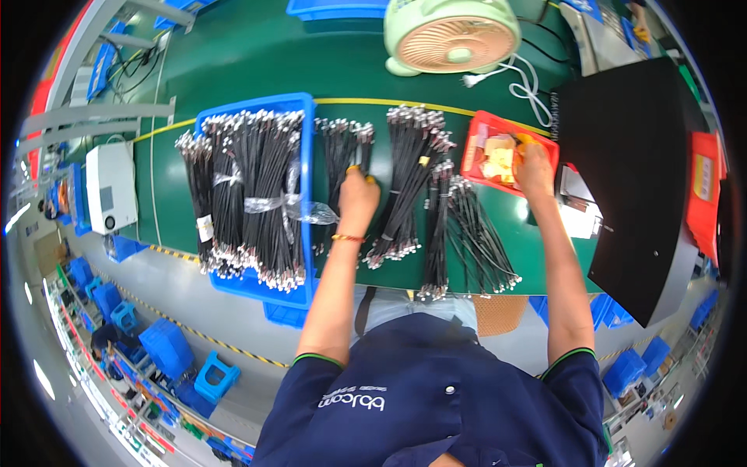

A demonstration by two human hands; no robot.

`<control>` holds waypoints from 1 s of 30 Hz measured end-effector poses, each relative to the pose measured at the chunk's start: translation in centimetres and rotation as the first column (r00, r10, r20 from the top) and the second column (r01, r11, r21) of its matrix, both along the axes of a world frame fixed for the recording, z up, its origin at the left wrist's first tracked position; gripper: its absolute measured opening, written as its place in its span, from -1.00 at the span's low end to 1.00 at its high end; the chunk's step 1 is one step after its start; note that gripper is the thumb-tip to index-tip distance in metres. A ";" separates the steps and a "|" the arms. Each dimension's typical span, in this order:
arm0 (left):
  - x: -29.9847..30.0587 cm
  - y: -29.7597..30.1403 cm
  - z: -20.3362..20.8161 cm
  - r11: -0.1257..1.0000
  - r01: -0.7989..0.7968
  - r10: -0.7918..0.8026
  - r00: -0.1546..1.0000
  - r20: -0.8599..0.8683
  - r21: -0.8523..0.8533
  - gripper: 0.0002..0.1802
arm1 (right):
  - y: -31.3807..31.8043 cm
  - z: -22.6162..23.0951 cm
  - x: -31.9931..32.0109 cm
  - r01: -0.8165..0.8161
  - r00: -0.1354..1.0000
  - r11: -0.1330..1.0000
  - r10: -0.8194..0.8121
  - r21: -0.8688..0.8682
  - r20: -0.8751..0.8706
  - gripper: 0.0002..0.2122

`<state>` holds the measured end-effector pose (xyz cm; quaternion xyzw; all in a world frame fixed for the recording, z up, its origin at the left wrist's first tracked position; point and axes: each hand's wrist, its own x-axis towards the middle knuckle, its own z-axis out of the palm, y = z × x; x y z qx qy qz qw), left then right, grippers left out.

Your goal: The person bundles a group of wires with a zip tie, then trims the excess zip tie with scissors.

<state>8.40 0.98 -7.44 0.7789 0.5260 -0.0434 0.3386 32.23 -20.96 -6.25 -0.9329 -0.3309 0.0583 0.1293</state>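
Note:
On the green table, my left hand [359, 196] is closed round a bundle of thin black cables [333, 148] with pale connectors at their ends. Yellow finger covers show at its thumb and fingertips. My right hand [534, 167] reaches into a small red tray [470, 162], over yellow and orange pieces [498, 159] that look like labels or small bags. A yellow cover is on a finger there; the other fingertips are hidden, so their grip does not show. Between the hands lie more cable bundles [406, 179], and a looser group of cables [478, 233] fans out near the front edge.
A blue bin [306, 105] at the left holds many cable bundles, some wrapped in clear plastic. Behind the red tray are a green fan [451, 43] and its white cord [533, 93]. A large black panel [630, 187] stands at the right, a white box [110, 187] far left.

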 end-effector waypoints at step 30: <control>-0.5 -1.4 3.1 0.863 0.176 -0.209 0.978 0.016 0.473 -0.57 | 0.0 3.5 -1.1 0.239 0.968 0.969 -0.232 0.058 -0.099 -0.82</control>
